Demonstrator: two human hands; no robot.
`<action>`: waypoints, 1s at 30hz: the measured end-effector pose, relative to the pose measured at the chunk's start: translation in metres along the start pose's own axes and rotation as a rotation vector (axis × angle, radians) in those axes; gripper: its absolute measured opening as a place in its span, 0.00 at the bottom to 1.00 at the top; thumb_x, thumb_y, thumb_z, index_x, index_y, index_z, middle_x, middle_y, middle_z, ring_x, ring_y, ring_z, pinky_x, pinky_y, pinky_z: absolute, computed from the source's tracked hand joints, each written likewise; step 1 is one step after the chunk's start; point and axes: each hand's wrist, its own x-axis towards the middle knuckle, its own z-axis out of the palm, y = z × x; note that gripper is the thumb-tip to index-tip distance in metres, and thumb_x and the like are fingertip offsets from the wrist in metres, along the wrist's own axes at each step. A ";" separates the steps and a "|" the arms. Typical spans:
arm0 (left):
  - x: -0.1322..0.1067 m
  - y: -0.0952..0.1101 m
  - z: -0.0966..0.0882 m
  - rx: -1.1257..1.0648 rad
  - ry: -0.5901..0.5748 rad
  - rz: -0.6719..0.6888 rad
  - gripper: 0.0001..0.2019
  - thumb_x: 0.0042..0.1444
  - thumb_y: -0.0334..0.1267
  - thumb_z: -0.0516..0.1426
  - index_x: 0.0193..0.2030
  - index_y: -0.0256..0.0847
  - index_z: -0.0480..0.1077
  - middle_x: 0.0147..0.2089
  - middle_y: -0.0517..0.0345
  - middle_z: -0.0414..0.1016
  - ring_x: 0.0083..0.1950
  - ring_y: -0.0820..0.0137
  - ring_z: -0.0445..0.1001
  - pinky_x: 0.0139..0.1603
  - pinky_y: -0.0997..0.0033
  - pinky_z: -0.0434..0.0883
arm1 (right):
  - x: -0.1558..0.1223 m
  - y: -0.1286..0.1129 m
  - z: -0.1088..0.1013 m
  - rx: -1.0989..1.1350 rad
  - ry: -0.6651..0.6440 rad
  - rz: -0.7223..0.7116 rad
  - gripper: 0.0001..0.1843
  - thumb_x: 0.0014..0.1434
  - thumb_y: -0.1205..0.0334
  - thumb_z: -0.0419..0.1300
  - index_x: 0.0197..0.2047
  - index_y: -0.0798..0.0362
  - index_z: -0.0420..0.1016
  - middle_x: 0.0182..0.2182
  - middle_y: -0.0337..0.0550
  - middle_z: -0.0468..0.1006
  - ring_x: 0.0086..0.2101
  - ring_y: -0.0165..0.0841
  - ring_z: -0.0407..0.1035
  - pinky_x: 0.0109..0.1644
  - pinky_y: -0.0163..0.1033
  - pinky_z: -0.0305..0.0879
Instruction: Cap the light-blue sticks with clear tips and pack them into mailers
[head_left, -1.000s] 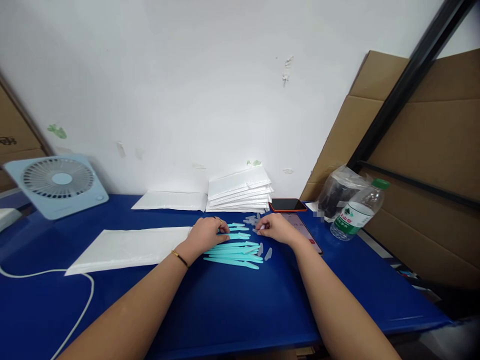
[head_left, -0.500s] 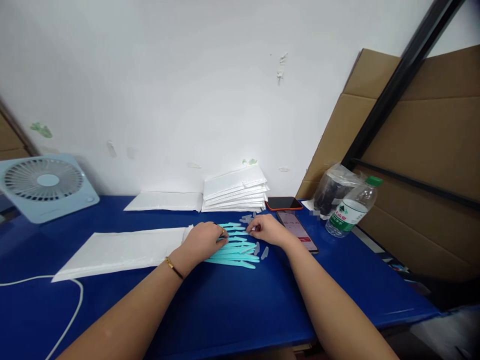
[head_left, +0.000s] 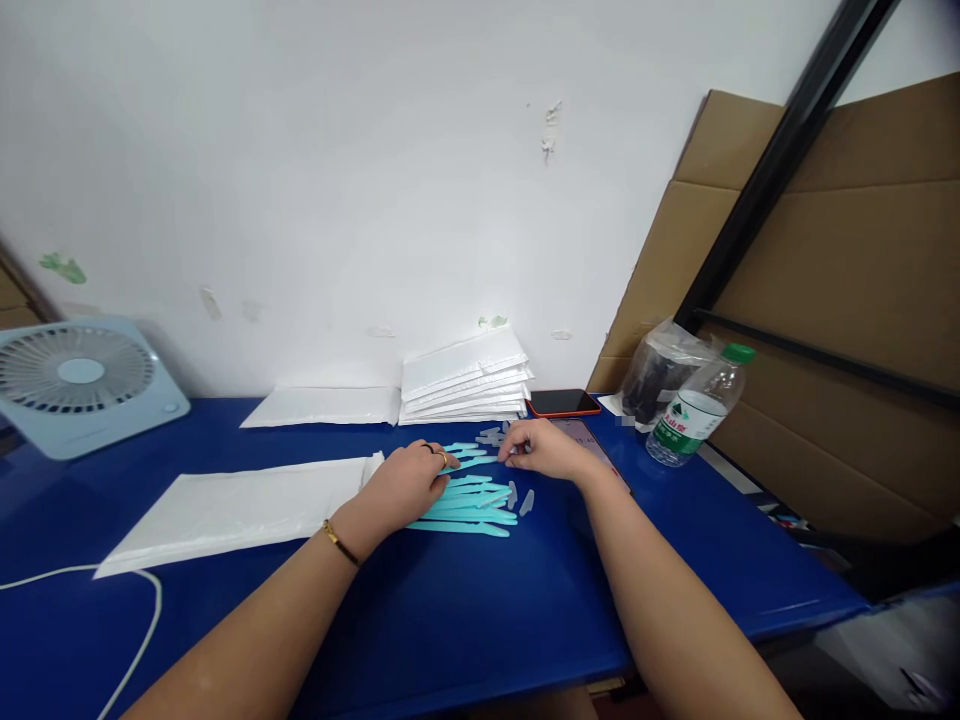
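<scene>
Several teal eyebrow razors (head_left: 469,515) lie side by side on the blue table, blade ends to the right. My left hand (head_left: 409,482) rests over their handles, its fingers closed on one teal razor (head_left: 477,462) that is angled toward my right hand. At the tip of that razor, my right hand (head_left: 544,450) pinches a small clear blade cap, mostly hidden by the fingers. Loose translucent caps (head_left: 527,502) lie right of the razors, and more caps (head_left: 491,437) lie behind them. Left of my left hand is a white padded packet (head_left: 240,510).
A stack of white packets (head_left: 465,375) and a flat one (head_left: 322,405) stand by the wall. Two phones, one dark-screened (head_left: 564,402) and one lit (head_left: 581,432), lie right. Beyond are a water bottle (head_left: 697,415) and a bagged dark item (head_left: 652,380). A fan (head_left: 90,385) and white cable (head_left: 154,610) are left.
The razor in my left hand now slants up toward my right hand, apart from the lower group. My right hand has shifted slightly up and stays pinched. The view has turned slightly.
</scene>
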 end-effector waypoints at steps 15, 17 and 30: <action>-0.021 0.027 -0.004 0.034 -0.141 0.015 0.16 0.56 0.37 0.46 0.50 0.44 0.67 0.44 0.52 0.74 0.42 0.63 0.73 0.42 0.64 0.68 | -0.008 0.014 -0.009 -0.033 -0.074 0.234 0.09 0.42 0.60 0.65 0.29 0.54 0.79 0.25 0.38 0.77 0.26 0.29 0.68 0.27 0.30 0.57; -0.023 0.031 -0.002 0.035 -0.134 0.020 0.16 0.56 0.38 0.46 0.50 0.44 0.66 0.46 0.52 0.73 0.43 0.63 0.73 0.41 0.65 0.68 | -0.003 0.010 -0.003 -0.014 -0.057 0.177 0.10 0.43 0.59 0.64 0.30 0.54 0.79 0.25 0.39 0.77 0.27 0.29 0.68 0.28 0.30 0.57; -0.023 0.031 -0.001 0.030 -0.133 0.003 0.22 0.57 0.46 0.46 0.57 0.42 0.60 0.45 0.49 0.73 0.42 0.61 0.73 0.38 0.66 0.67 | 0.002 0.006 0.010 0.035 -0.058 0.102 0.09 0.47 0.60 0.62 0.32 0.54 0.79 0.26 0.40 0.78 0.27 0.29 0.70 0.30 0.30 0.61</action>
